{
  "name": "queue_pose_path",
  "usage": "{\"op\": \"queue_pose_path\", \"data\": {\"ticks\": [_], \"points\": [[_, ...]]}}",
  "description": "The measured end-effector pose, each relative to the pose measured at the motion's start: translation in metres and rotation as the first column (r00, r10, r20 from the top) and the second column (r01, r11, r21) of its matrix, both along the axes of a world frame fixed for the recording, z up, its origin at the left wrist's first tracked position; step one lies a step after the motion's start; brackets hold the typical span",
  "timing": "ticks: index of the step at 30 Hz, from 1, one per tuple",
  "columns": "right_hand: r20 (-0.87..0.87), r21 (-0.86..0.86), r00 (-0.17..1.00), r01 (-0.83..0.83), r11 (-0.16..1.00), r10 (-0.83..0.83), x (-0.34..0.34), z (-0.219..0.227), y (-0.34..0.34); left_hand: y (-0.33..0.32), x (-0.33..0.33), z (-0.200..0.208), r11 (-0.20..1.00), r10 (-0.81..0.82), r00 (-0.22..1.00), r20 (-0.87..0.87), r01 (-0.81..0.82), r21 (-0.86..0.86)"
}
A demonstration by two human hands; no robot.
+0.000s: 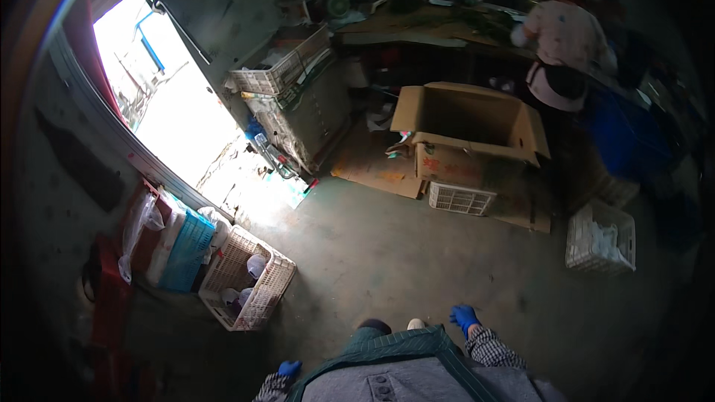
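My left hand (pixel 290 368), in a blue glove, hangs low by my left side near the bottom edge; its fingers are too small and smeared to read. On the other side, my right hand (pixel 463 316), gloved in blue too, hangs over the floor with its fingers loosely bent and partly apart. Nothing shows in it. Both forearms wear checked sleeves. Nearest to my left hand is a pale plastic crate (pixel 285 277) holding a few wrapped bundles (pixel 256 266). My dark striped apron (pixel 387 350) and shoe tips show between my hands.
Ahead stands a large open cardboard box (pixel 469 160) with a white crate (pixel 459 199) in front. Another white crate (pixel 600 238) is at the right. A person (pixel 566 45) stands at a cluttered bench (pixel 417 26). A bright doorway (pixel 171 104) opens at left beside a crate-topped cabinet (pixel 305 108).
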State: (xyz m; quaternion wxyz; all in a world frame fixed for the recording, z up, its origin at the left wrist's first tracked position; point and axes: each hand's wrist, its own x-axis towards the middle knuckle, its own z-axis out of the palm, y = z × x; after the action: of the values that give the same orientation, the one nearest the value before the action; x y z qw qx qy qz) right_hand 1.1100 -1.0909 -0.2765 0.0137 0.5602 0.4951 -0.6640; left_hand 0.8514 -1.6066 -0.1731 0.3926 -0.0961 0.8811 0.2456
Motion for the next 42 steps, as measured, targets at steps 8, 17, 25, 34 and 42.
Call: {"op": "queue_pose_path", "data": {"ticks": [8, 17, 25, 34, 42], "points": [[-0.179, 0.207, 0.964, -0.16, 0.965, 0.198, -0.277, 0.021, 0.198, 0.075, -0.052, -0.046, 0.927, 0.375, 0.923, 0.085, -0.374, -0.028], [-0.182, 0.395, 0.932, -0.223, 0.891, 0.313, -0.474, 0.124, 0.313, 0.282, -0.477, -0.079, 0.796, 0.382, 0.903, -0.198, -0.212, 0.566], [-0.264, 0.582, 0.941, -0.021, 0.813, 0.213, -0.637, 0.172, 0.427, 0.665, -0.741, 0.12, 0.597, 0.002, 0.849, -0.528, 0.423, 0.682], [-0.36, 0.591, 0.914, 0.068, 0.804, 0.188, -0.811, 0.175, 0.609, 0.838, -0.847, 0.123, 0.681, -0.314, 0.888, -0.335, 0.457, 0.573], [-0.325, 0.734, 0.925, 0.114, 0.67, 0.199, -0.897, 0.186, 0.738, 1.025, -0.957, 0.133, 0.504, -0.719, 0.559, -0.413, 0.828, 0.246]]}}
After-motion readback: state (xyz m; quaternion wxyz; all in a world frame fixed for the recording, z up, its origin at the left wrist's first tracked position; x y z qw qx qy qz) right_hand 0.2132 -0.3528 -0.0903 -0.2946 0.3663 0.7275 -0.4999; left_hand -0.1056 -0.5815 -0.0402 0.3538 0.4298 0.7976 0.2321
